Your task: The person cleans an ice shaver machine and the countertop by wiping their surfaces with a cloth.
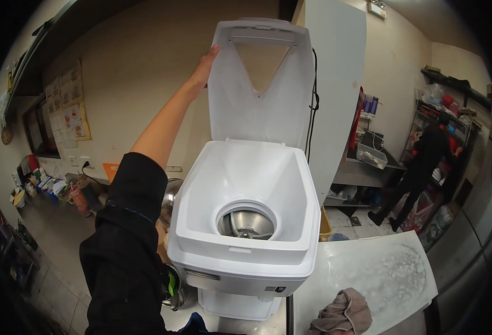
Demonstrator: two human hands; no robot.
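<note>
A white machine with a funnel-shaped hopper stands in front of me. Through the round opening at the hopper's bottom, a metal bowl with a stirring arm shows. The machine's white lid is raised upright at the back, with a V-shaped cutout in its inner face. My left hand grips the lid's left edge near the top, its fingers partly hidden behind the edge. My right hand is not in view.
A crumpled brown-grey cloth lies on a wet white panel at the right. Metal bowls sit left of the machine. Bottles and supplies line the left counter. Farther back, a person in dark clothes stands by shelves.
</note>
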